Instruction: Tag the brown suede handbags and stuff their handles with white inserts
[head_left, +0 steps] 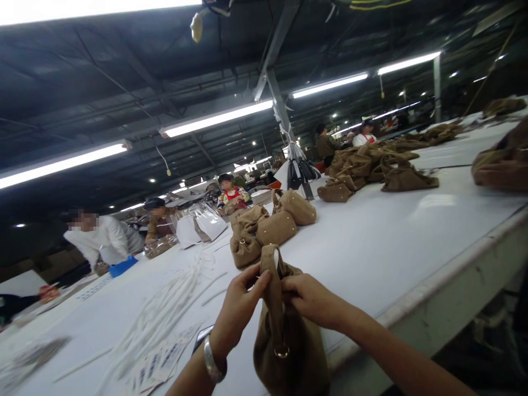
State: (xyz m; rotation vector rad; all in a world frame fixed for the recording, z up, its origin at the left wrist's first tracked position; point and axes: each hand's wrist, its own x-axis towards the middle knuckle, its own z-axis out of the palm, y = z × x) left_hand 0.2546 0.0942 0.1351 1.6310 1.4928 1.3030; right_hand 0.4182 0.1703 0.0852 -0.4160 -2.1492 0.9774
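Observation:
A brown handbag (289,352) stands upright at the near edge of the table, its looped handle raised and a metal ring at the handle's lower end. My left hand (243,300), with a silver bangle on the wrist, pinches the handle between thumb and fingers. On the other side, my right hand (309,297) is closed at the handle and the bag's top opening; its fingertips are partly hidden. Something white shows inside the handle loop. Just beyond lies a group of similar brown handbags (276,228).
White cords (165,308) and printed sheets (159,357) lie on the white table (371,247) to the left. A dark-edged flat object (202,336) sits by my left wrist. More brown bags (363,165) are piled farther right. Several people work along the far side.

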